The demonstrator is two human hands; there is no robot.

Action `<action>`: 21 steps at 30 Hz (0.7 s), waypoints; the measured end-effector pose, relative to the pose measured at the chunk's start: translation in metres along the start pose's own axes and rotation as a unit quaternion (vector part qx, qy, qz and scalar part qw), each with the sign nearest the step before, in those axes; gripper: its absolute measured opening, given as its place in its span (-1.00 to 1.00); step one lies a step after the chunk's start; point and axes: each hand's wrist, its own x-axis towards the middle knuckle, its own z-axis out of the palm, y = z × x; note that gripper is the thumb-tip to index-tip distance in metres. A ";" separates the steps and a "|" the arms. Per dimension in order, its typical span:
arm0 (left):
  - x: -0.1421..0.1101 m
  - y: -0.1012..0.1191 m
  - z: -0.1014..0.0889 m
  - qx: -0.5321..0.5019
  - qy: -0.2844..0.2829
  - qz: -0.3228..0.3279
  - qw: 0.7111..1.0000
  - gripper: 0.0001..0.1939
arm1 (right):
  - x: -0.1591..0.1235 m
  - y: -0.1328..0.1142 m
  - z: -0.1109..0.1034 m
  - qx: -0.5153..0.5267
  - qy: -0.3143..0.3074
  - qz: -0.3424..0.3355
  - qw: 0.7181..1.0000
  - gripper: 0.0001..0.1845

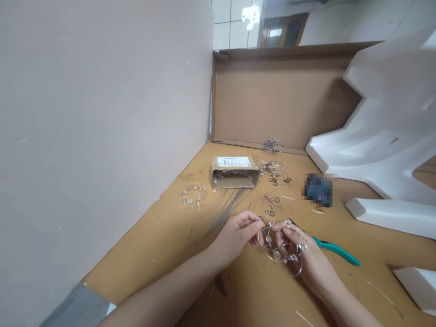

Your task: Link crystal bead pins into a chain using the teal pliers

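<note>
Left hand (243, 231) pinches beaded wire frame (268, 239) at left, right hand (304, 254) cradles its right side, near on table (269, 299); probably steadies springy loops. Pliers (337, 251) just right, presumably for reach.

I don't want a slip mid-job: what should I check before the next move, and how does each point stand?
1. Left hand touching the wire piece: ok.
2. Right hand supporting it: ok.
3. Pliers close by: ok, beside the right hand.
4. Pliers shut: cannot tell, partly hidden.
5. Box open toward the hands: ok.
6. No loose wires near the left hand: not ok, many lie just beyond.
</note>
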 end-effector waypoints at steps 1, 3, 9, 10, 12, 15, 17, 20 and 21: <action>0.000 0.000 0.000 0.001 0.001 0.000 1.000 -0.71 | 0.000 0.000 0.000 0.000 -0.001 0.001 1.000 -0.70; 0.000 0.000 0.000 0.001 0.002 0.001 1.000 -0.72 | 0.001 0.000 -0.001 0.002 -0.002 0.002 1.000 -0.70; -0.001 0.000 -0.001 -0.008 -0.009 0.008 1.000 -0.72 | 0.001 0.000 -0.001 0.011 -0.009 0.007 1.000 -0.71; -0.001 0.001 -0.001 -0.008 -0.009 0.007 1.000 -0.72 | 0.001 0.000 -0.001 0.012 -0.010 0.007 1.000 -0.71; -0.001 0.002 -0.001 -0.009 -0.007 0.002 1.000 -0.70 | 0.000 -0.002 0.000 0.016 -0.011 0.010 1.000 -0.71; -0.001 0.002 -0.001 -0.011 -0.008 0.000 1.000 -0.70 | -0.002 -0.005 0.002 0.023 -0.012 0.019 0.999 -0.72; -0.001 0.002 -0.001 -0.012 -0.009 0.003 1.000 -0.71 | -0.002 -0.006 0.002 0.028 -0.013 0.025 0.999 -0.72; -0.001 0.000 -0.002 -0.013 -0.009 0.008 1.000 -0.72 | -0.002 -0.005 0.002 0.035 -0.016 0.028 0.999 -0.73; -0.001 -0.001 -0.002 -0.013 -0.009 0.010 1.000 -0.72 | -0.002 -0.005 0.001 0.038 -0.017 0.029 0.999 -0.74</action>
